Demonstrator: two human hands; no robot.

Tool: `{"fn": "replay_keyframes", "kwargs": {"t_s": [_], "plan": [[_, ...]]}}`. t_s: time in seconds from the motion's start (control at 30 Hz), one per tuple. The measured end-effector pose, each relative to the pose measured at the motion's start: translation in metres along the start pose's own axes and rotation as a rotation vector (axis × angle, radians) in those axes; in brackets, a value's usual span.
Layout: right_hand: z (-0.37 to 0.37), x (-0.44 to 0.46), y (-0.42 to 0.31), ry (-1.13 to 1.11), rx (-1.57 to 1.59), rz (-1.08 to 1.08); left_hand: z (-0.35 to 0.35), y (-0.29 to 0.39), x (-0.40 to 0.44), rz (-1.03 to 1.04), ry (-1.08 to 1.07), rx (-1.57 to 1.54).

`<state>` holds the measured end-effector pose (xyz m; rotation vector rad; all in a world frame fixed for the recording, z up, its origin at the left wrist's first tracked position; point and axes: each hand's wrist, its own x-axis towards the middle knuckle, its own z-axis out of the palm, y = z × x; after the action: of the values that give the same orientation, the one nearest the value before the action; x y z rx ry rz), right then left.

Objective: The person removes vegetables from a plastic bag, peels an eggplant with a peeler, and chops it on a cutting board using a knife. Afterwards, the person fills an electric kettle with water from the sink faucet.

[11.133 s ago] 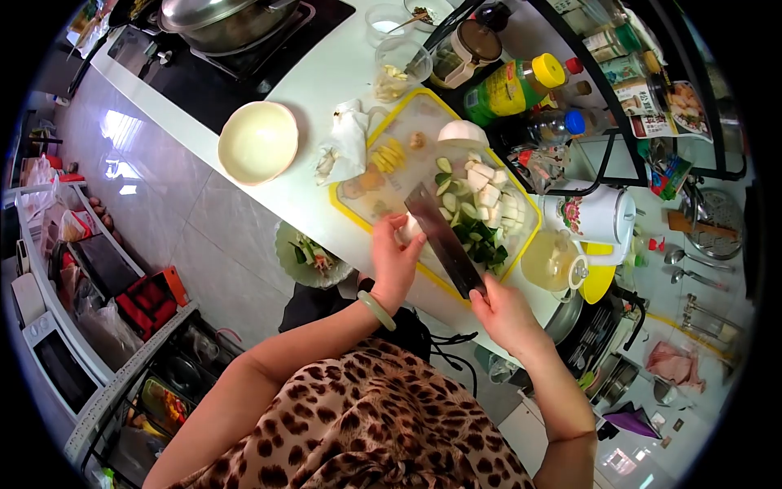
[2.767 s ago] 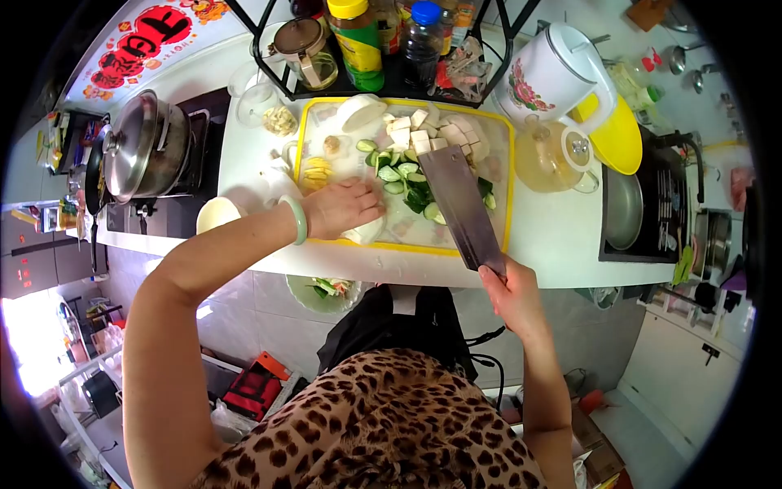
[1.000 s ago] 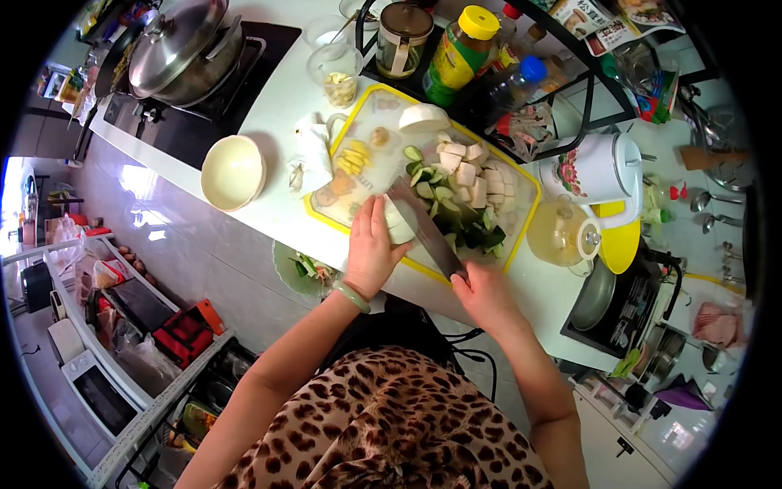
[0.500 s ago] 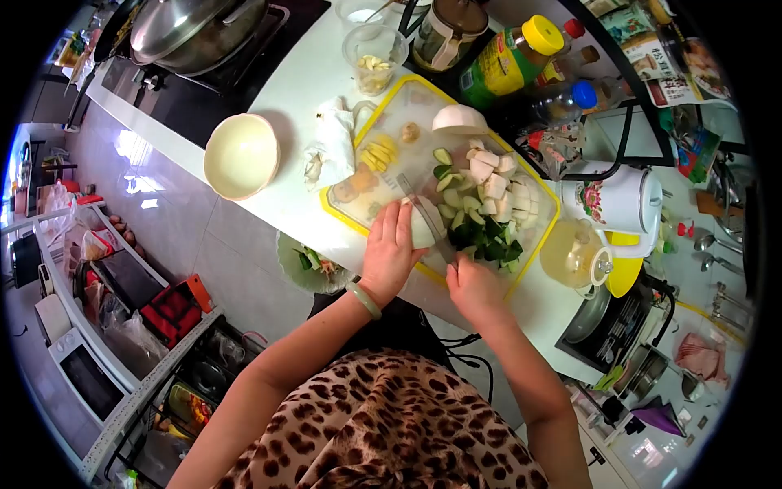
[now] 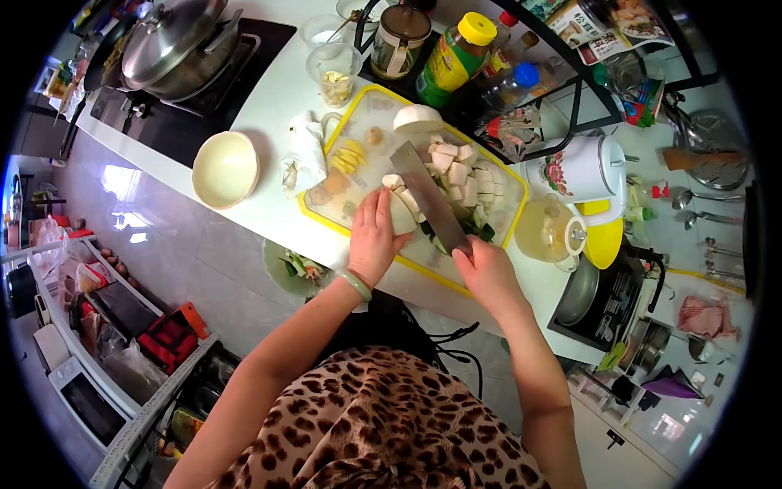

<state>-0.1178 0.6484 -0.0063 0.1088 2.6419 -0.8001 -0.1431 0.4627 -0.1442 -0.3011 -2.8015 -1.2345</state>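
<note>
Right in the middle of the action, the left hand [image 5: 373, 244] has its fingers close together, clamped with the thumb on a white vegetable piece [image 5: 401, 218] near the lower left edge of the yellow-rimmed cutting board [image 5: 366, 178]. Over on the other side, the right hand [image 5: 491, 279] has its fingers closed round the handle of a cleaver [image 5: 432, 200], and the blade lies just beside that piece, above the board. The cleaver's long axis runs on a slant: handle low and right, towards the person, blade end up and left, pointing away across the board. White cubes [image 5: 468, 183] crowd its right side, green slices [image 5: 474, 223] sit partly hidden under and beside the blade, and yellow slices [image 5: 348, 156] lie left of it, with a large white chunk [image 5: 417, 119] up at the far edge. On to the labels: the yellow-capped bottle [image 5: 458, 63] wears a green and yellow one, its print too small to read. Up at top right, a package [image 5: 577, 26] shows bold dark Chinese characters, apparently 松茸鲜. The white kettle [image 5: 570, 169] carries a pink flower pattern, and beside it stands the glass teapot [image 5: 542, 230].
</note>
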Motion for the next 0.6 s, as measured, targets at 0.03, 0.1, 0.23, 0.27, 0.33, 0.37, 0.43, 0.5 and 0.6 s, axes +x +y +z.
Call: {"fn": "replay_keyframes", "kwargs": {"t_s": [0.03,0.1,0.23,0.27,0.33,0.37,0.43,0.5,0.6], "plan": [[0.001,-0.005,0.002,0.000,-0.012,-0.012,-0.003,0.001,0.000,-0.021,0.004,-0.024],[0.005,-0.011,0.003,-0.014,-0.037,-0.027,-0.011,0.001,-0.003,-0.061,0.016,-0.070],[0.017,-0.016,0.007,-0.064,-0.075,-0.011,-0.018,-0.003,-0.013,-0.077,0.026,-0.141],[0.019,-0.015,0.009,-0.075,-0.080,-0.002,-0.018,-0.004,-0.012,-0.066,0.024,-0.152],[0.019,-0.014,0.009,-0.102,-0.064,0.025,-0.011,-0.008,-0.011,-0.065,0.040,-0.154],[0.019,-0.012,0.009,-0.117,-0.056,0.039,-0.007,-0.010,-0.011,-0.066,0.048,-0.154],[0.016,-0.010,0.003,-0.143,-0.045,0.059,-0.002,-0.013,-0.012,-0.052,0.079,-0.160],[0.017,-0.006,0.001,-0.181,-0.058,0.072,-0.001,-0.014,-0.013,-0.029,0.107,-0.169],[0.021,0.012,0.000,-0.234,-0.139,0.073,0.003,-0.020,-0.012,0.016,0.145,-0.177]]}}
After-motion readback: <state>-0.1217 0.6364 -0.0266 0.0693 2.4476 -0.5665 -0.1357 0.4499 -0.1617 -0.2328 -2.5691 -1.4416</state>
